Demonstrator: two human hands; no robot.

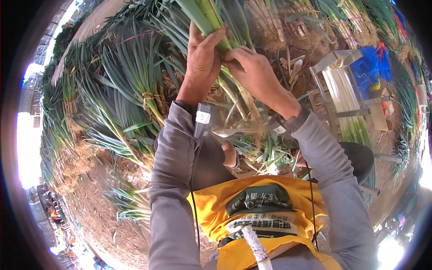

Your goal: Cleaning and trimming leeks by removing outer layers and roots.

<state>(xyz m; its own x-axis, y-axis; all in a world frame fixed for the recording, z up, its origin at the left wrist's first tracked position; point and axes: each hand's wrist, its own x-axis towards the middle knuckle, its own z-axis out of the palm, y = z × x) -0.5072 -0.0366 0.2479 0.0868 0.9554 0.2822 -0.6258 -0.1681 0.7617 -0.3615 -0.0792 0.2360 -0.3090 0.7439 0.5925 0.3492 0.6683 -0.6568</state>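
Observation:
My left hand [202, 58] is wrapped round a large green onion [201, 13], its broad green leaves rising above the fist toward the top edge. Close against it, my right hand [258, 76] pinches at the same onion where the leaves meet the stalk. Its fingertips are partly hidden, so I cannot tell whether a loose leaf is between them. Pale stalks with brown, dirty roots [255, 112] hang below both hands; which of them belongs to the held onion is unclear.
Tied bundles of green onions [130, 67] cover the ground on the left, and more lie at the back. To the right, a metal rack [315, 78] holds peeled white stalks [339, 87] beside blue plastic [366, 67]. Leaf scraps [270, 155] lie between my legs. A cigarette [255, 245] shows low down.

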